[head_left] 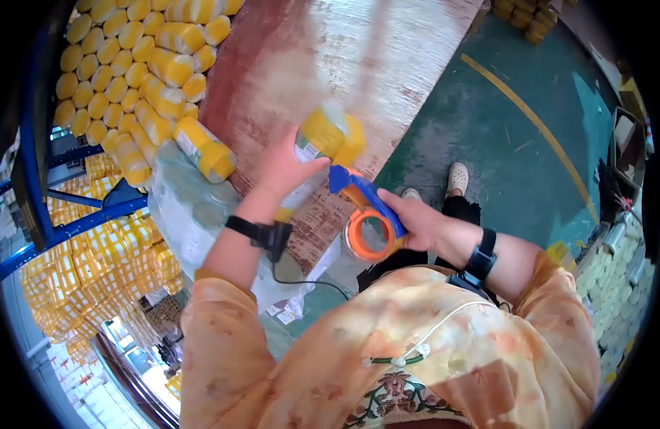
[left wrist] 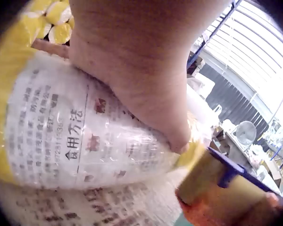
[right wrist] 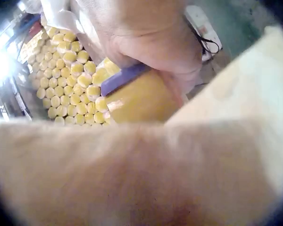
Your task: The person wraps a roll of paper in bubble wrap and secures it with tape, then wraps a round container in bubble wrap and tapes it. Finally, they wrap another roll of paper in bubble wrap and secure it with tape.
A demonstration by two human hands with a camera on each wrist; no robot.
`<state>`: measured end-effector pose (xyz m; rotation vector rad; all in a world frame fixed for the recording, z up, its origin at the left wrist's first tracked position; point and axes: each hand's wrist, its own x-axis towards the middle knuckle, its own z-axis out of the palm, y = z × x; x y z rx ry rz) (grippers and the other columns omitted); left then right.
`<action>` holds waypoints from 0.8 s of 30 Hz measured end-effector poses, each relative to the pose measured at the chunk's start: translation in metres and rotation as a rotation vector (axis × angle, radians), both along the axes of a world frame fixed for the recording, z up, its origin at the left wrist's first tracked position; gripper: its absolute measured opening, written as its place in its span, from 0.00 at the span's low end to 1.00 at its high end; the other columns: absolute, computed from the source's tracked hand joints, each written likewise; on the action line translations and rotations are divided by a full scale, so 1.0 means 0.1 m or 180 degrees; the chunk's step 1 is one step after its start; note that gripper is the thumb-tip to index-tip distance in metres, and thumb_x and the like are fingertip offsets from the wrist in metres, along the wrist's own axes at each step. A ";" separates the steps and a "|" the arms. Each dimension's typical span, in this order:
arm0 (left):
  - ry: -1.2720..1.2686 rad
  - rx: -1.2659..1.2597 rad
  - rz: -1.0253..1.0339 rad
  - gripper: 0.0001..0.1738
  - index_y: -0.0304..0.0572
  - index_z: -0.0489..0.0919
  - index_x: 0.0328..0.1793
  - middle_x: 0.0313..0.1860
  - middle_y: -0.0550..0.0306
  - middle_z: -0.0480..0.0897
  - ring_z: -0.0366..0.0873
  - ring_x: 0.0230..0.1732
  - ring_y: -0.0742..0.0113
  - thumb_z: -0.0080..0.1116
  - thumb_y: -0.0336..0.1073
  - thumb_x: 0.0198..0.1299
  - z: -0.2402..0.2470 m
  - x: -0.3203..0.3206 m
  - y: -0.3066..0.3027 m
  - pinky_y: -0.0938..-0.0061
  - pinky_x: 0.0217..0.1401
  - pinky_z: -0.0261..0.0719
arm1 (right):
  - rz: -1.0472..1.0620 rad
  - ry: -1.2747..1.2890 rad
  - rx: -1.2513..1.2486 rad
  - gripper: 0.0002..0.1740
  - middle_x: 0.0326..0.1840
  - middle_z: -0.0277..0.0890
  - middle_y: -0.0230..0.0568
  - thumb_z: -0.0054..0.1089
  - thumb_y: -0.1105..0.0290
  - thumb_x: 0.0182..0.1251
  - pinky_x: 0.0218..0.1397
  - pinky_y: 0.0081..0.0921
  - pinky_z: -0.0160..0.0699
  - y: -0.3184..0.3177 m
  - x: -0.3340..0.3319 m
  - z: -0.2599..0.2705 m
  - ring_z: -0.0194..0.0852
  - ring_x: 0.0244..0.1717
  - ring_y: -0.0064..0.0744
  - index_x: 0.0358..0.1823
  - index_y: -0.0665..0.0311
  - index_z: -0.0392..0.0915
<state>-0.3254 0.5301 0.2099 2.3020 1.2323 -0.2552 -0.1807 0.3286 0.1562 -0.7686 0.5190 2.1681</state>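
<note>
My left hand [head_left: 287,170] grips a yellow-ended cylindrical package [head_left: 321,134] above the worn board; a second yellow end shows right beside it. In the left wrist view, the package's white label [left wrist: 85,136] with printed characters fills much of the picture, the hand lying over its top. My right hand [head_left: 419,220] holds a blue tape dispenser [head_left: 382,213] with an orange-rimmed tape roll [head_left: 353,234]. The dispenser's blue head is close to the package and my left thumb. In the right wrist view, fingers wrap the dispenser [right wrist: 125,81], and its yellowish tape roll [right wrist: 141,99] shows beneath.
Many similar packages [head_left: 115,61] are stacked at the far left of the worn red-and-white board [head_left: 287,71]. One loose package [head_left: 205,150] lies by clear plastic wrapping [head_left: 190,200]. A blue rack frame [head_left: 33,143] stands left; green floor [head_left: 430,136] lies to the right.
</note>
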 end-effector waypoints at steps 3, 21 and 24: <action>-0.0373 -0.0299 0.1035 0.39 0.39 0.62 0.65 0.55 0.42 0.74 0.74 0.55 0.52 0.65 0.46 0.50 -0.18 -0.08 -0.18 0.63 0.56 0.71 | 0.0042 -0.0443 0.0316 0.23 0.46 0.77 0.39 0.47 0.50 0.69 0.45 0.35 0.81 0.14 0.09 -0.17 0.79 0.43 0.32 0.50 0.63 0.72; -0.2306 0.0016 0.1309 0.35 0.48 0.56 0.72 0.70 0.33 0.51 0.50 0.71 0.40 0.54 0.34 0.58 -0.65 -0.30 -0.53 0.60 0.72 0.51 | 0.0378 -0.1236 0.0237 0.24 0.43 0.79 0.38 0.49 0.52 0.68 0.43 0.32 0.81 0.17 0.12 0.47 0.79 0.40 0.30 0.51 0.66 0.73; -0.2366 -0.0008 0.1399 0.35 0.50 0.56 0.72 0.70 0.33 0.51 0.50 0.71 0.40 0.54 0.36 0.58 -0.69 -0.30 -0.53 0.59 0.71 0.53 | 0.0384 -0.1193 0.0197 0.22 0.42 0.79 0.37 0.47 0.53 0.70 0.40 0.28 0.80 -0.36 0.06 0.60 0.78 0.38 0.27 0.49 0.65 0.75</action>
